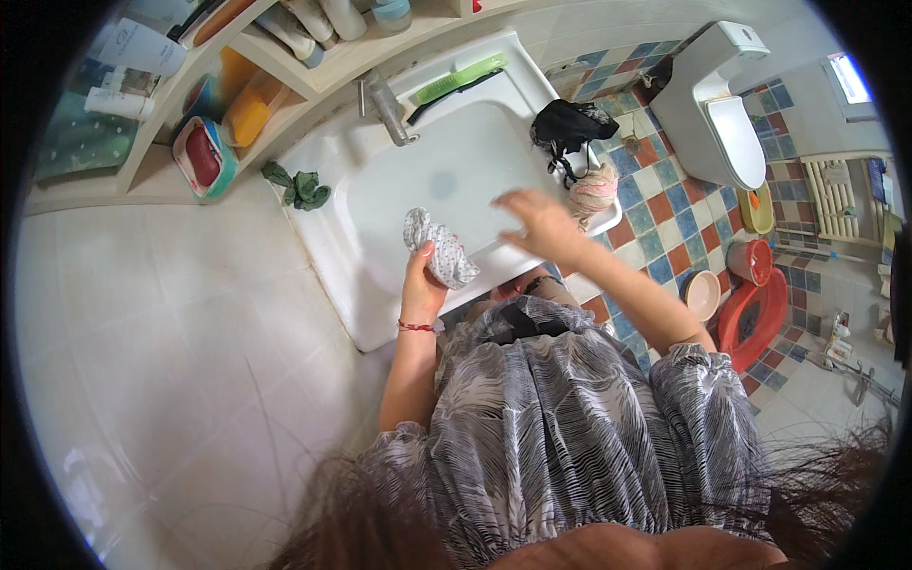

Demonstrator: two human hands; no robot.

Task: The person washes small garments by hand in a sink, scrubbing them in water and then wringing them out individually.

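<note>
My left hand is closed around a bunched white cloth with small dark dots, above the near part of the white sink. Cloudy water fills the basin. Over the right side of the basin my right hand hangs with its fingers apart and nothing in them. Close to it, on the right rim, lie a crumpled beige and pink cloth and a black lacy garment with straps hanging down. A dark green cloth rests on the left rim.
A metal faucet rises at the back of the sink, beside a green tray and a black toothbrush-like stick. Shelves at upper left hold a soap dish and bottles. On the right are a toilet, a red bucket and basins.
</note>
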